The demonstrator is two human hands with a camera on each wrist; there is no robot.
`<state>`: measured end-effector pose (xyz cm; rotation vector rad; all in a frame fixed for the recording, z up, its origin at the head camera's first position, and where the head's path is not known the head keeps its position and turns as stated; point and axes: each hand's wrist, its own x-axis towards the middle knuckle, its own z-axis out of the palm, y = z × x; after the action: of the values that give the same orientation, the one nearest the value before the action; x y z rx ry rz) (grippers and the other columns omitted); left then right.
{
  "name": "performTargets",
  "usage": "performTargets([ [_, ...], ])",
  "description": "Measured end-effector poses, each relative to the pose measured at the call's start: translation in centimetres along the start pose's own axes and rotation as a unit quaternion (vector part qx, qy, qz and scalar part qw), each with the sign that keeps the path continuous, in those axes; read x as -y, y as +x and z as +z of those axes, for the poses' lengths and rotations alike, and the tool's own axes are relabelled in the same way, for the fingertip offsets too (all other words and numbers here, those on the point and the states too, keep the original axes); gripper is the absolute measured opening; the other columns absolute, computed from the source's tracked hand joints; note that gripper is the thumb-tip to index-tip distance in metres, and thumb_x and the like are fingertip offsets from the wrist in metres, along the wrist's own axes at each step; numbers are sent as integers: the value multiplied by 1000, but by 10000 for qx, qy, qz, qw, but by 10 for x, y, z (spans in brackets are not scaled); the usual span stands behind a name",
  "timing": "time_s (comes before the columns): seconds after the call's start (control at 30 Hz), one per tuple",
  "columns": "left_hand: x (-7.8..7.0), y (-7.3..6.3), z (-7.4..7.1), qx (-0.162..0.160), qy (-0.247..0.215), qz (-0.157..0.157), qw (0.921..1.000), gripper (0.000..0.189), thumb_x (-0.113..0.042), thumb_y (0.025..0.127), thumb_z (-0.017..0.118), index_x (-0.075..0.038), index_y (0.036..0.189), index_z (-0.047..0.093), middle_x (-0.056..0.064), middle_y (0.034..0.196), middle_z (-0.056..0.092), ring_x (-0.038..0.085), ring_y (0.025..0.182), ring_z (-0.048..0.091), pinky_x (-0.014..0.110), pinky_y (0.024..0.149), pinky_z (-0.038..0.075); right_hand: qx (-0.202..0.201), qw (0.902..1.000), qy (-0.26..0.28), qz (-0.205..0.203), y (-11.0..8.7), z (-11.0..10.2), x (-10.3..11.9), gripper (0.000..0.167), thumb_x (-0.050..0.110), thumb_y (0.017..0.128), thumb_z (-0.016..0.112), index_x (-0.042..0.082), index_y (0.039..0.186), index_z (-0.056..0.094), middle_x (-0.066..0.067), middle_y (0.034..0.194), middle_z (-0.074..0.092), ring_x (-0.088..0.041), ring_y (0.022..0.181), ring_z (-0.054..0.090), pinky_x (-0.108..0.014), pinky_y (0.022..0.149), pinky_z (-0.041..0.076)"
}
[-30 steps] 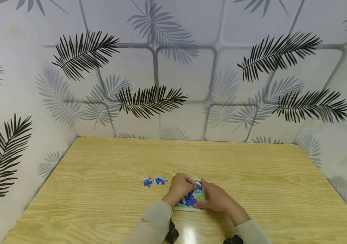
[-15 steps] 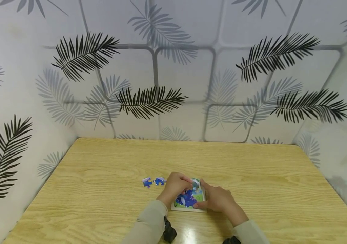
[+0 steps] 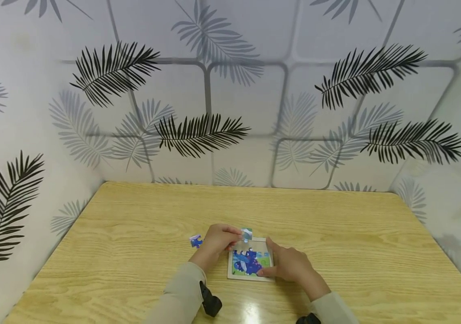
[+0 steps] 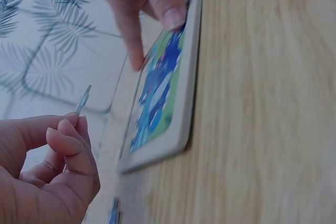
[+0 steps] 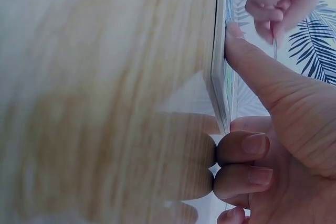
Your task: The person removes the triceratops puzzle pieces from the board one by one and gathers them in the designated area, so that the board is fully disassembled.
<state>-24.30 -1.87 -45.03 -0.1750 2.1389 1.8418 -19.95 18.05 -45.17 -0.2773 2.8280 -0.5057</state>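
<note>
head view: the left hand [image 3: 215, 240] pinches a puzzle piece [image 3: 247, 233] between thumb and fingertips, by the far edge of the puzzle tray [image 3: 250, 279]; the left wrist view shows this piece nearly edge-on, held up and apart from the tray; the tray lies on the wooden table [image 3: 133, 270], a blue and green picture [image 3: 248, 263] filling its near part and bare wood showing along its far side; the right hand [image 3: 290, 262] grips the tray's right side, thumb on the picture, index finger stretched to the far corner, other fingers curled beside the edge; a loose blue piece [image 3: 195, 240] lies on the table left of the left hand; a leaf-patterned wall [image 3: 246, 157] stands behind
</note>
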Motion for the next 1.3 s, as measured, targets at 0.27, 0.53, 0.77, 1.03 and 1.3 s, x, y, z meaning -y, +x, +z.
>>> performTargets([
  [0.27, 10, -6, -43, -272, 110, 20, 9996, 8, -3, 84, 67, 1, 91, 68, 5, 74, 62, 9, 56, 46, 19, 51, 40, 43, 9999, 118, 16, 1, 2, 0, 97, 54, 71, 75, 7, 146, 36, -21, 119, 62, -35, 96, 62, -53, 78, 48],
  [0.53, 26, -17, -73, -311, 361, -309, 9984, 8, -2, 82, 69, 0, 90, 68, 2, 68, 59, 8, 55, 46, 18, 50, 39, 98, 9999, 89, -11, 2, 3, -1, 97, 54, 71, 74, 7, 146, 35, -21, 118, 62, -30, 91, 62, -53, 78, 48],
  [0.77, 30, -30, -89, -200, 888, -265, 9955, 4, -1, 81, 71, -1, 84, 68, 2, 63, 56, 8, 52, 44, 17, 47, 37, 82, 9998, 152, -20, 2, 3, 0, 96, 53, 73, 74, 7, 147, 34, -22, 119, 61, -37, 96, 62, -54, 80, 48],
  [1.03, 33, -38, -101, -445, 1140, -203, 9923, 5, 1, 79, 71, -3, 78, 68, 2, 59, 54, 9, 50, 45, 19, 46, 36, 62, 9998, 182, -67, 1, 2, 0, 95, 52, 73, 74, 6, 146, 34, -23, 118, 62, -40, 100, 61, -55, 81, 47],
  [1.3, 31, -42, -101, -427, 1334, -306, 9897, 6, 1, 80, 70, -4, 79, 67, 3, 61, 57, 9, 51, 47, 19, 46, 37, 51, 9998, 196, -51, 1, 2, 0, 96, 52, 73, 74, 7, 147, 34, -22, 117, 62, -40, 101, 61, -57, 82, 47],
])
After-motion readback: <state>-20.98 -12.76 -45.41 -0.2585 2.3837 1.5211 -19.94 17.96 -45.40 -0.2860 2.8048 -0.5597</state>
